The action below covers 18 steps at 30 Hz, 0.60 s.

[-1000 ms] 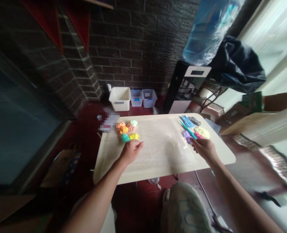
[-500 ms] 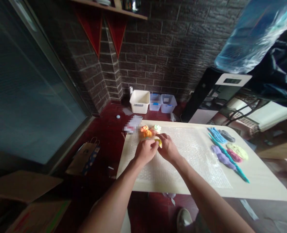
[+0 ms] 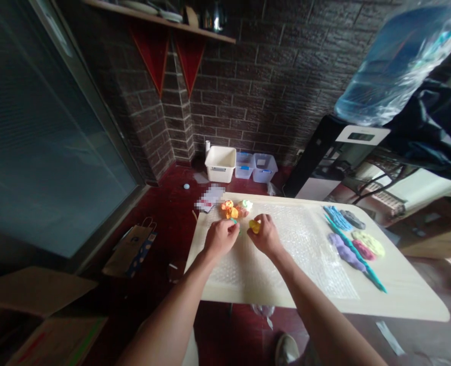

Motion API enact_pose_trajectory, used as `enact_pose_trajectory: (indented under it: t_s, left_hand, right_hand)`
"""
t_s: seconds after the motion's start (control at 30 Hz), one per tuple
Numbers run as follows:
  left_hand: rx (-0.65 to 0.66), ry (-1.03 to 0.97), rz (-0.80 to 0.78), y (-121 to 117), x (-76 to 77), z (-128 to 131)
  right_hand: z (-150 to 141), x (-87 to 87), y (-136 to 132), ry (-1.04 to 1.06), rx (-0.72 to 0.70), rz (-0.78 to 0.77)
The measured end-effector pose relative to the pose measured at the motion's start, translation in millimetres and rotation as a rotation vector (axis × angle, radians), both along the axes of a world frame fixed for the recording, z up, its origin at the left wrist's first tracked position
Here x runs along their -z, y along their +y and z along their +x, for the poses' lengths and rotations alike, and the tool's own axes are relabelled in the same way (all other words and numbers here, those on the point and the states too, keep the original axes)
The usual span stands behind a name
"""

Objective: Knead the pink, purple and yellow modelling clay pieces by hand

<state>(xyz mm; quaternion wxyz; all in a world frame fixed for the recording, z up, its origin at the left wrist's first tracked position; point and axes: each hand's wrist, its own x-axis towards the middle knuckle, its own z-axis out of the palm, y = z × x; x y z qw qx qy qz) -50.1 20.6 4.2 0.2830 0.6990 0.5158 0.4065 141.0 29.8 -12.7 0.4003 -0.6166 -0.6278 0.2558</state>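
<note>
My right hand [image 3: 266, 235] pinches a small yellow piece [image 3: 254, 226], soft-looking and petal-like, above the near-left part of the table. Beside it, with a gap between them, my left hand [image 3: 221, 237] is closed on a thin green piece [image 3: 233, 220] that shows at its fingertips. Just beyond my hands lie bright orange flower-like pieces [image 3: 230, 209] and a pale white-green one [image 3: 246, 205]. Whether these are clay or yarn I cannot tell.
Bubble wrap [image 3: 297, 254] covers much of the pale table [image 3: 412, 290]. On the right lie a blue bundle [image 3: 337, 217], a purple bundle [image 3: 346, 252], other coloured bundles and a long teal strip [image 3: 373, 277]. Behind stand a white bin [image 3: 220, 165] and a water dispenser [image 3: 324, 157].
My hands were close together around the yellow piece; now they are apart. The yellow piece is in my right hand, and green shows at my left fingertips. The view has shifted slightly.
</note>
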Motion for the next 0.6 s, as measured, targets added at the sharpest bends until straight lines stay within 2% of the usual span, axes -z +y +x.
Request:
enact_pose_trajectory:
  t_s: [0.07,0.17,0.33,0.47,0.6]
  left_hand:
    - [-0.003,-0.051,-0.020,-4.2,-1.3,-3.8]
    - [-0.025,-0.149,-0.071,-12.1,-1.7,-1.6]
    - [-0.058,-0.344,-0.232,-18.9,0.5,30.0]
    - [-0.077,-0.487,-0.349,-23.9,4.9,60.2]
    - [-0.094,-0.751,-0.527,-34.9,14.2,71.8]
  right_hand:
    - [7.2,-4.8,-5.1,0.181,0.055,-0.054]
    - [14.8,-14.5,-15.6,0.483,0.058,-0.151]
    - [20.8,-24.8,-30.9,0.898,0.029,-0.249]
    - [16.8,-20.8,-34.2,1.073,0.082,-0.285]
    - [10.5,-17.7,-35.3,1.120,0.117,-0.298]
